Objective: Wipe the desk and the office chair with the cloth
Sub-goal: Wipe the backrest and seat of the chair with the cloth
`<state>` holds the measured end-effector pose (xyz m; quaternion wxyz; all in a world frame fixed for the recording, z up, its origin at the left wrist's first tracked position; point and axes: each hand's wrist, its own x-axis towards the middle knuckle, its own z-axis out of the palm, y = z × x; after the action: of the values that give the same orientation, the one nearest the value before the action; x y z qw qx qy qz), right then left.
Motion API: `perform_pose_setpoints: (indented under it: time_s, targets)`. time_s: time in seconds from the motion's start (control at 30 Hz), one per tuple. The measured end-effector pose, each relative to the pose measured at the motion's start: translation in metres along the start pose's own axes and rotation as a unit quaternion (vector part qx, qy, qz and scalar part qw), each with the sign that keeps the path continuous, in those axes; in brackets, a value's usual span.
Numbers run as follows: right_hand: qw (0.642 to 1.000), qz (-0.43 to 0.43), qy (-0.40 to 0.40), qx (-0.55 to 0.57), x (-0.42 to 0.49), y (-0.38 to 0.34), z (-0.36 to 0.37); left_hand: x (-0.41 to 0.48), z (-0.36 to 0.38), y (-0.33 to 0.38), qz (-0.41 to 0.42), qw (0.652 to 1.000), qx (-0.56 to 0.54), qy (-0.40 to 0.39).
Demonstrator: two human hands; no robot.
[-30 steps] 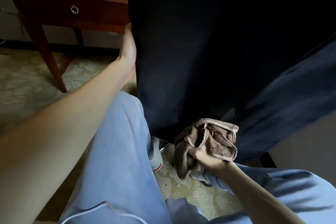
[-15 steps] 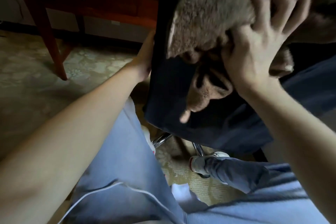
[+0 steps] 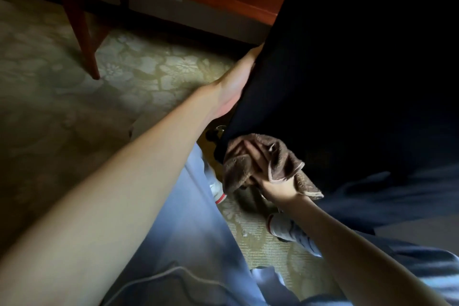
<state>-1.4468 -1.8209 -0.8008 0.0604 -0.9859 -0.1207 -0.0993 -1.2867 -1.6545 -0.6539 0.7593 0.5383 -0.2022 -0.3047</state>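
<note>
Right hand (image 3: 267,180): fingers curled, gripping crumpled brown terry cloth (image 3: 285,156).
Black padded chair back (image 3: 347,69): runs toward 1 o'clock from cloth.
Left hand (image 3: 236,84): on chair edge, fingers hidden, cannot tell grip.

No readable text, label, brand, number or sign on anything in view.

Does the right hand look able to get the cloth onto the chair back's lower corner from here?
Likely yes: the right hand holds the cloth right at that corner of the chair back, with nothing between them, while the left hand grips the chair's side edge.
</note>
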Motion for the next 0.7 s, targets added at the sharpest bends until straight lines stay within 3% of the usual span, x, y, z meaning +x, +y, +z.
perform_pose_setpoints:
  time_s: [0.1,0.27,0.33,0.43,0.5,0.63,0.7]
  targets:
    - [0.998,-0.014,-0.047,-0.031,-0.003,-0.003,0.012,-0.001,-0.002,0.000,0.000,1.000,-0.001,-0.010]
    - [0.981,0.038,-0.174,-0.081,-0.013,-0.013,0.024,-0.007,0.006,0.002,-0.007,1.000,0.008,-0.014]
    - [0.978,0.065,-0.181,-0.077,-0.013,-0.021,0.024,-0.006,0.009,-0.002,-0.005,1.000,0.006,-0.017]
    - [0.980,0.156,-0.125,-0.005,-0.010,-0.027,0.015,-0.006,0.013,-0.009,0.004,1.000,-0.008,-0.006]
    - [0.987,0.139,-0.081,0.007,-0.003,-0.028,0.003,-0.007,0.011,-0.019,0.000,1.000,-0.013,-0.008]
    - [0.995,-0.010,0.079,-0.067,0.014,-0.035,-0.073,-0.007,-0.005,-0.048,-0.039,0.999,-0.001,-0.008]
    - [0.965,-0.124,0.144,-0.178,0.019,-0.039,-0.126,-0.011,-0.013,-0.054,-0.073,0.997,0.004,-0.008]
